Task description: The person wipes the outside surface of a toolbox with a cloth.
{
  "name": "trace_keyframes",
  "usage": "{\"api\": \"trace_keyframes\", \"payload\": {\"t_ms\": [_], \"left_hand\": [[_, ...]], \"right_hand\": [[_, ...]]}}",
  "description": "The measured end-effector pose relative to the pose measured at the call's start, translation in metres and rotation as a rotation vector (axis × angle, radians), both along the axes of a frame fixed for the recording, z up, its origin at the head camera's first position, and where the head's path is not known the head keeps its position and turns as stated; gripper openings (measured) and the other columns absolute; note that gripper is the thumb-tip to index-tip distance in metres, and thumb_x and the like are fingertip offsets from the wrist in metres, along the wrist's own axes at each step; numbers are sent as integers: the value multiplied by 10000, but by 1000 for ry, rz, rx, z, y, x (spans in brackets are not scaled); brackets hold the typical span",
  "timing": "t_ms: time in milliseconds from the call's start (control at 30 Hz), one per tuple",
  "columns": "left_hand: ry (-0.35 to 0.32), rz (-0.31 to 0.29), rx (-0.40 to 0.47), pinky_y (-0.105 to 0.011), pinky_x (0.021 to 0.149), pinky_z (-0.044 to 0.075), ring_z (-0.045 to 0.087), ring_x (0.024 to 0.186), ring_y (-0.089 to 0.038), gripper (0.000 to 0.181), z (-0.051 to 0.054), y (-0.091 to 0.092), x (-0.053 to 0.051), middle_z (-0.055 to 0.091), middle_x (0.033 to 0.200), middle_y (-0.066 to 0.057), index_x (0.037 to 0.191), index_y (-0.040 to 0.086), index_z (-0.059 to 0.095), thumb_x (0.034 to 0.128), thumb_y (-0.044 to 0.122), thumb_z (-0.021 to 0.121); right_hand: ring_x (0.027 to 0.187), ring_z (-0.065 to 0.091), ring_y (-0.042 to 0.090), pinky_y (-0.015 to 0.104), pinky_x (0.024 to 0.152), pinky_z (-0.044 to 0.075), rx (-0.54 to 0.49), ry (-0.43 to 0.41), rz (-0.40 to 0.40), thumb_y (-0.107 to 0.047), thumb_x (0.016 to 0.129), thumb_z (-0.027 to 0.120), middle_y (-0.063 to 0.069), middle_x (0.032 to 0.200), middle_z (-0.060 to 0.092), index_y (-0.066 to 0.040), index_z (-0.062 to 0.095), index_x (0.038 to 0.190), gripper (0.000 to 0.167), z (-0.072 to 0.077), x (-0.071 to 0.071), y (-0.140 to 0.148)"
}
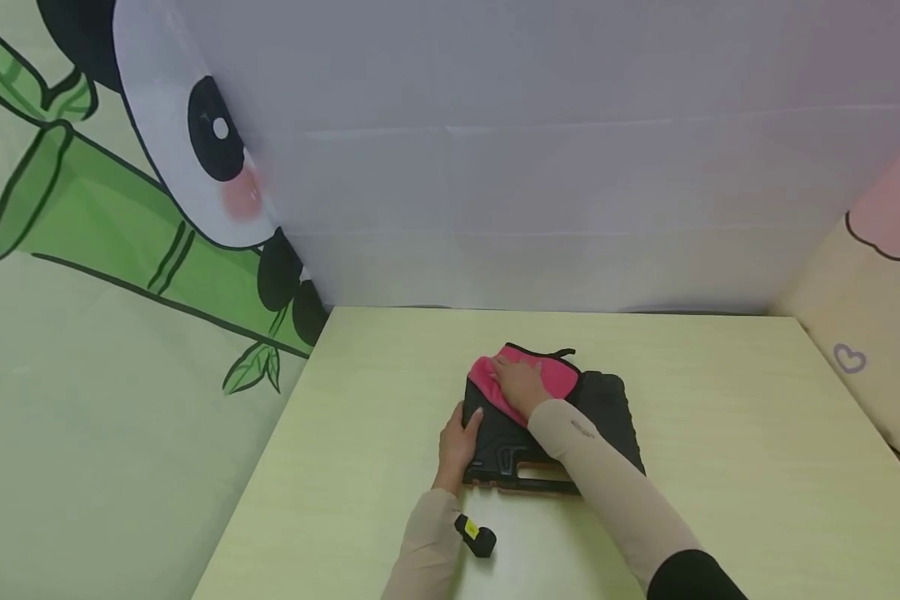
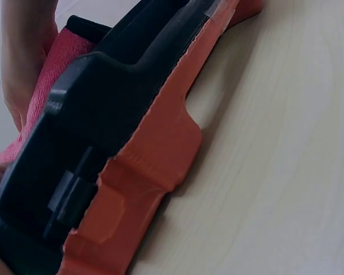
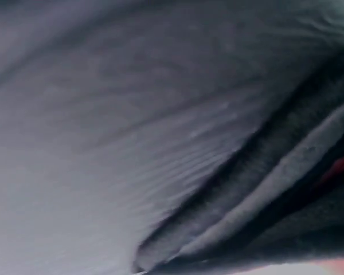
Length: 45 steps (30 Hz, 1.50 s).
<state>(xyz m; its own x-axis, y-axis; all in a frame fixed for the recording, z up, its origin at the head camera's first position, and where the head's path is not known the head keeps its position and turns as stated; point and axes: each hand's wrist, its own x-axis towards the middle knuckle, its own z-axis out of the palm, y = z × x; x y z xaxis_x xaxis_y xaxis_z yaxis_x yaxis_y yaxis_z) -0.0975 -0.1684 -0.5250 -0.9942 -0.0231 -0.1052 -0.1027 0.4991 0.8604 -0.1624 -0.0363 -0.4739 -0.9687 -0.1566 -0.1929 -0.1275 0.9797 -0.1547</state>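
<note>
A black plastic carrying case (image 1: pixel 606 412) with an orange underside (image 2: pixel 143 149) lies flat on the table, its handle toward me. Over its far left part is a pink cloth (image 1: pixel 562 377) with black edging and a small black loop. My right hand (image 1: pixel 520 385) presses on this cloth, fingers spread. At the case's left side my left hand (image 1: pixel 457 446) holds the edge, thumb on top; its other fingers are partly hidden. Close grey fabric and dark edging fill the right wrist view, with a sliver of red at the right.
The light wooden table (image 1: pixel 727 433) extends around the case. A small black device with a yellow label (image 1: pixel 476 535) is at the left wrist. A pale wall (image 1: pixel 540 208) stands behind the table, and a panda and bamboo drawing (image 1: pixel 131 208) covers the left.
</note>
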Motion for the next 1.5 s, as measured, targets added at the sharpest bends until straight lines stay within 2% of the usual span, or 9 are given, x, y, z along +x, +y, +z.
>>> {"api": "trace_keyframes", "payload": {"t_ms": [167,367,633,833,1033,1233,1367,1500], "left_hand": [[-11,0,6,-514,967,396,493,1191,-392,524,3,5,-3,521,1296,-225,1337,18,442,949,370,457],[-13,10,14,-510,981,387,479,1207,-392,543,5,11,-7,506,1312,-228,1350,8,421,951,375,447],[-14,31,23,-505,1003,369,462,1221,-398,540,1,15,-9,497,1317,-237,1349,-5,419,948,353,458],[-23,32,12,-501,1007,367,456,1227,-397,560,-6,15,-8,486,1326,-239,1352,-10,412,948,376,455],[-31,41,30,-506,1002,370,458,1230,-388,537,-7,14,-7,489,1329,-230,1351,0,418,952,357,455],[-20,32,20,-504,1004,368,458,1230,-387,535,-5,16,-11,489,1329,-228,1352,6,417,955,364,445],[-23,32,10,-506,1003,370,458,1229,-391,538,-3,17,-12,488,1330,-230,1352,5,418,955,367,447],[-21,21,11,-508,1007,364,450,1235,-393,539,-1,18,-12,480,1337,-232,1357,2,410,957,361,446]], "right_hand": [[1345,270,434,670,1010,237,-53,-15,4,-258,981,394,73,1477,345,-158,372,1417,448,4,7,10],[1376,210,412,662,1025,218,-92,-28,39,-244,980,398,60,1492,318,-171,373,1416,442,12,17,26],[1356,230,444,650,986,292,-104,47,166,-259,976,423,95,1463,365,-144,412,1393,432,13,41,53],[1363,242,415,605,1012,303,-125,21,237,-261,961,453,90,1450,388,-165,421,1389,439,10,60,95],[1350,252,432,595,1042,263,-204,3,221,-254,959,459,149,1427,406,-124,427,1382,444,12,93,135],[1322,312,428,642,985,296,-207,122,202,-221,922,533,116,1389,465,-117,492,1336,428,5,136,152],[1307,360,396,631,970,327,-154,165,241,-270,919,535,60,1393,472,-190,491,1342,432,2,158,154],[1310,367,356,587,1001,327,-146,142,330,-384,921,504,21,1427,432,-279,448,1367,461,5,166,161]]}}
